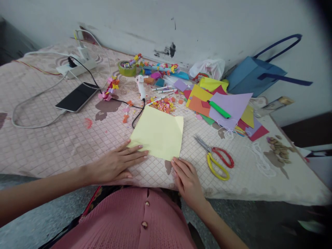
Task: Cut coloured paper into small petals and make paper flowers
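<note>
A pale yellow sheet of paper (158, 133) lies on the cloth-covered table in front of me, its right upper corner slightly bent. My left hand (118, 164) rests flat with fingers stretched out, the fingertips on the sheet's lower left edge. At the lower right corner, my right hand (188, 178) has its fingers together and bent, gripping the paper's edge; its thumb is partly hidden. To the right of the sheet lie scissors (214, 157) with one red and one yellow handle, blades slightly apart.
Behind the sheet are a white glue gun (140, 87), paper scraps (163, 105) and green tape (127, 69). Coloured paper (230, 105) with a green marker (219, 109), white string (261, 160) and a blue bag (255, 76) lie right. A phone (77, 97) and power strip (76, 65) lie left.
</note>
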